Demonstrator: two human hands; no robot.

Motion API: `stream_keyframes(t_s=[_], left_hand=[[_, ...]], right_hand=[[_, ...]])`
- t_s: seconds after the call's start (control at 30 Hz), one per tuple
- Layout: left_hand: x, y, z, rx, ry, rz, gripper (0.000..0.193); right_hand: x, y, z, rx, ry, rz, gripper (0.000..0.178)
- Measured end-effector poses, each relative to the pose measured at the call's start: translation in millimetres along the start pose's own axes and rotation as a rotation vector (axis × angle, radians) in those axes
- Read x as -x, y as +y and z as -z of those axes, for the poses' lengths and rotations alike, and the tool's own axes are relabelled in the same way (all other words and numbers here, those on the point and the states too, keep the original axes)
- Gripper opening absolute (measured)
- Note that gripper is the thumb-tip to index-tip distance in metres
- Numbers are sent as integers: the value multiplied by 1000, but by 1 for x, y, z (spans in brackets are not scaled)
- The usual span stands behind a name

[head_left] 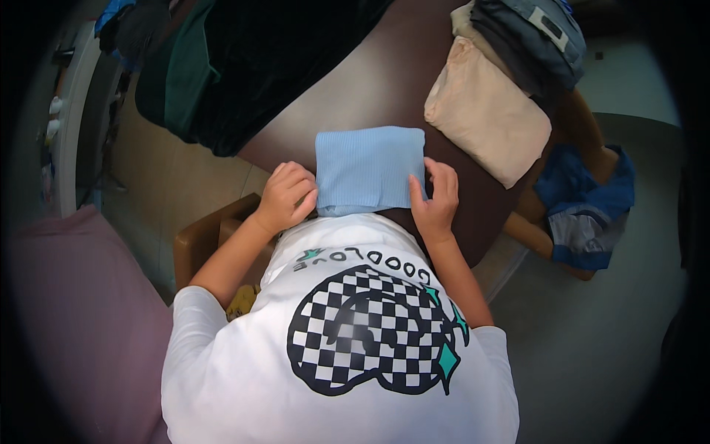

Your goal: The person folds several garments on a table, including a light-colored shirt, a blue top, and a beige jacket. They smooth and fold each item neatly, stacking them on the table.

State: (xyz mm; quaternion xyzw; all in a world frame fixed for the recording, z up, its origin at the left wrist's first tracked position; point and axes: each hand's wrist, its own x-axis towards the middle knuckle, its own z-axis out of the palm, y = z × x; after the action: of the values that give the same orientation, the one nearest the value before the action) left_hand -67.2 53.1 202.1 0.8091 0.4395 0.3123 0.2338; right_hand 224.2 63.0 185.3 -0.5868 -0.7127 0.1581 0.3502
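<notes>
A light blue ribbed cloth (370,166), folded into a rough rectangle, lies at the near edge of the dark brown table, just in front of my body. Beside its left edge is my left hand (287,196), fingers bent and thumb apart from them, with nothing seen in its grasp. My right hand (438,196) is at the opposite edge; its thumb rests against the cloth and its fingers are loosely bent and spread away from the thumb. Along the near edge, the layers of the cloth sit slightly uneven.
To the right lies a folded beige cloth (488,111), with a stack of grey and dark folded clothes (532,37) behind it. Dark green velvety fabric (251,74) covers the table's far left. Blue and grey clothing (588,207) hangs over a brown chair at right.
</notes>
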Motion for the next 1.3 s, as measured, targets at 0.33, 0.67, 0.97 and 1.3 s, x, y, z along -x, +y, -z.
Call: stream_keyframes(t_s=[0.33,0.67,0.97,1.3], left_hand=[[-47,19,-53,-231,-432,-97,56],[-14,17,-41,-229,-87,118,46],[-54,37,-33,957,96,1350,62],[-141,58,-68,1151,-197,929,57]], right_hand=[[7,9,-20,-108,-195,-451,57],[21,21,0,-156,-104,-514,17],[9,11,-7,-454,-221,-849,79],[-24,39,60,-781,193,-625,20]])
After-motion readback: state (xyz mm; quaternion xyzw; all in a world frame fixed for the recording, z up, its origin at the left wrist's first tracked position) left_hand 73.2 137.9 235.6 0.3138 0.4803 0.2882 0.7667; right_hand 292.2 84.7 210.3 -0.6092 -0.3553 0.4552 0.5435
